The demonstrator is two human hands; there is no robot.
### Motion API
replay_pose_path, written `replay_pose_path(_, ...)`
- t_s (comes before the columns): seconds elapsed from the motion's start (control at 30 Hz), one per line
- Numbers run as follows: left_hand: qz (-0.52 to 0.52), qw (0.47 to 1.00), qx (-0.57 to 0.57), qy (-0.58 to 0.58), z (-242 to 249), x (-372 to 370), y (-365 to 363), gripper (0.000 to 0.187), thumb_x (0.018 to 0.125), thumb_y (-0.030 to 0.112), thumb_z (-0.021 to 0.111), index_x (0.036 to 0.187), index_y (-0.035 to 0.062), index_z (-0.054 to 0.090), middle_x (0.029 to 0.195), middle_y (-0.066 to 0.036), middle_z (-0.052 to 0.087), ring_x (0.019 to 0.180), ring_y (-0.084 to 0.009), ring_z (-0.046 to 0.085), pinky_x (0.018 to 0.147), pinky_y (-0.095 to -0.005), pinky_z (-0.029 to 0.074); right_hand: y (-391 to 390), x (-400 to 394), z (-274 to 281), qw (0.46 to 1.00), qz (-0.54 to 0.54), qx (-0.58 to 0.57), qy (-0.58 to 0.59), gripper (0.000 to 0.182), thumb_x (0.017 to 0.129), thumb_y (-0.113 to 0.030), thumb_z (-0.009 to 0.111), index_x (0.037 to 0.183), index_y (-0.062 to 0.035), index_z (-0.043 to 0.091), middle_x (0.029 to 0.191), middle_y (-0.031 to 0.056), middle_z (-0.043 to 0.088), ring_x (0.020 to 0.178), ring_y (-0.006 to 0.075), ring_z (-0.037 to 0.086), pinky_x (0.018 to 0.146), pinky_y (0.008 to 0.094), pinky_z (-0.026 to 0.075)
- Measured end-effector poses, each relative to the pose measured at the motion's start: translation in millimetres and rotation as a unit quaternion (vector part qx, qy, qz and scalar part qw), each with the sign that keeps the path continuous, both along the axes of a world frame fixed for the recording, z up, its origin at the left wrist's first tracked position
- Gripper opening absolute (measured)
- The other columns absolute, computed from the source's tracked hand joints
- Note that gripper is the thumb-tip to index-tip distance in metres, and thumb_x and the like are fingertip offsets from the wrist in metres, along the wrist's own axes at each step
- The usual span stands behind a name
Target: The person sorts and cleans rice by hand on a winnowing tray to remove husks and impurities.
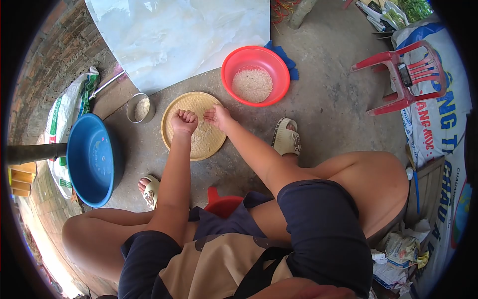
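A round woven bamboo tray (217, 142) lies on the floor in front of me, with pale rice-like grain spread over it. Over its left part is my left hand (184, 121), closed in a fist; whatever it may hold is hidden. My right hand (217, 117) hovers by the tray's right rim, fingers stretched out and apart, with nothing I can see in it. Beyond the tray, a red basin (282, 74) holds a heap of similar grain. To the left stands a metal container (147, 110) with some grain inside.
A large blue basin (92, 159) stands at left. Behind the tray lies a pale marbled sheet (184, 40). A red plastic chair (423, 74) with a dark phone-like object on it is at right, near printed sacks (433, 129). My sandalled feet flank the tray.
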State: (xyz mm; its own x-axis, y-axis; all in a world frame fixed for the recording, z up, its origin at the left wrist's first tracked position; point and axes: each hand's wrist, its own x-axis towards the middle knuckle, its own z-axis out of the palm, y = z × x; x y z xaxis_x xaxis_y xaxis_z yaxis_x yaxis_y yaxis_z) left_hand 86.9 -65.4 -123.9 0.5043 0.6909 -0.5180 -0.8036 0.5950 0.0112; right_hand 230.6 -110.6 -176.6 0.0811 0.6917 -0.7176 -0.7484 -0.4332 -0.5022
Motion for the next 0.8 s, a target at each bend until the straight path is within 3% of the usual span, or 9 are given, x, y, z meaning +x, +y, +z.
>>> replay_pose_path(0.07,0.024,0.986,-0.132,0.100,-4.6,0.7,1.3,0.032,0.090,0.020,0.034,0.059,0.0127,0.031,0.050,0.003,0.022,0.042,-0.0105,0.018,0.040,-0.0243,0.018,0.0,-0.1,-0.2,1.000,0.002,0.000,-0.004,0.047,0.093,-0.036,0.039,0.097,0.0067,0.057,0.088,0.0198,0.063,0.081,0.0294,0.062,0.074,0.0402,0.052)
replay_pose_path(0.3,0.040,0.961,-0.246,0.118,-16.1,6.5,6.7,0.032,0.090,0.018,0.035,0.058,0.0137,0.028,0.049,0.003,0.020,0.040,-0.0098,0.015,0.038,-0.0237,0.016,-0.8,0.8,-0.4,1.000,0.010,0.007,-0.001,0.045,0.092,-0.036,0.039,0.096,0.0062,0.056,0.086,0.0192,0.063,0.080,0.0296,0.062,0.073,0.0395,0.052)
replay_pose_path(0.4,0.028,0.972,-0.196,0.127,0.2,12.3,2.7,0.037,0.091,0.020,0.034,0.056,0.0149,0.024,0.047,0.004,0.019,0.039,-0.0100,0.014,0.036,-0.0234,0.014,-0.2,0.9,0.0,1.000,0.009,0.006,0.002,0.045,0.092,-0.035,0.039,0.096,0.0065,0.056,0.086,0.0195,0.063,0.080,0.0298,0.062,0.073,0.0395,0.052)
replay_pose_path(0.47,0.009,0.986,-0.146,0.073,7.9,14.4,2.1,0.041,0.091,0.023,0.034,0.053,0.0160,0.020,0.046,0.004,0.017,0.039,-0.0103,0.014,0.036,-0.0234,0.014,-0.2,1.3,-0.6,1.000,0.008,0.004,0.006,0.046,0.092,-0.035,0.039,0.096,0.0067,0.056,0.086,0.0198,0.063,0.080,0.0299,0.062,0.073,0.0396,0.052)
replay_pose_path(0.6,-0.014,0.991,-0.086,0.101,11.8,15.1,4.2,0.042,0.091,0.024,0.033,0.052,0.0171,0.018,0.045,0.004,0.015,0.038,-0.0104,0.014,0.035,-0.0238,0.013,-0.5,1.2,0.6,1.000,0.005,0.002,0.002,0.045,0.092,-0.035,0.039,0.096,0.0070,0.056,0.087,0.0204,0.062,0.080,0.0304,0.062,0.074,0.0398,0.052)
replay_pose_path(0.8,-0.086,0.949,0.014,0.304,17.2,16.8,2.9,0.040,0.089,0.024,0.037,0.053,0.0178,0.020,0.045,0.004,0.017,0.036,-0.0098,0.014,0.034,-0.0257,0.012,-0.6,0.7,7.5,1.000,0.021,0.007,0.008,0.048,0.093,-0.037,0.035,0.097,0.0076,0.055,0.091,0.0212,0.062,0.084,0.0298,0.062,0.077,0.0397,0.051)
